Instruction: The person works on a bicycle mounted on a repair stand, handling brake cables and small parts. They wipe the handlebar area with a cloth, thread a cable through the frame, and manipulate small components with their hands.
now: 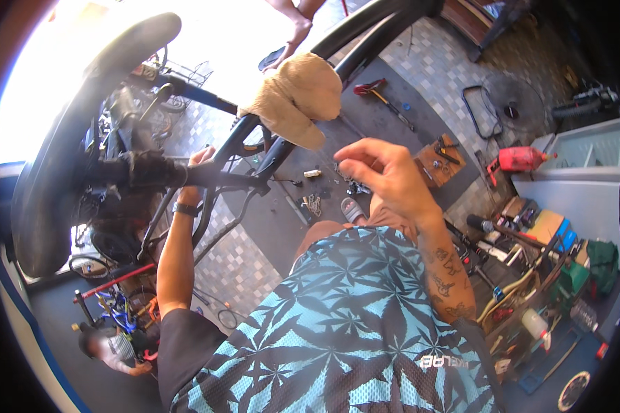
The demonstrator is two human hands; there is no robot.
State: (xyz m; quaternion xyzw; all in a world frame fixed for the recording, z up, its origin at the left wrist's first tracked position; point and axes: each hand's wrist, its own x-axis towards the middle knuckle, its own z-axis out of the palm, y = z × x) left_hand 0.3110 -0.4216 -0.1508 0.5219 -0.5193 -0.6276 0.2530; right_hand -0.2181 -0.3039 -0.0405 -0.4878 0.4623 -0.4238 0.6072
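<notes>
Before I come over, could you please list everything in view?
Frame: 1, black, upper centre
Cloth: 1, beige, on frame
Mat: 1, dark grey, floor
Board: 1, brown, right of centre
Container: 1, red, right
Other bikes: several, one blue, left
Other people: 2, one pale-topped, lower left and top
Clutter: uncountable, mixed, right
Shirt: 1, teal-black, lower centre
Left hand: 1, bare, by frame, partly hidden
Right hand: 1, bare, right of cloth

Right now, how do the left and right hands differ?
The left hand is partly hidden behind the dark bike frame; the right hand is in plain view. The left hand has a dark band at its wrist; the right hand's wrist is bare. The right hand looks empty, fingers bent; the left hand's grip is hidden. Both are ungloved.
</notes>
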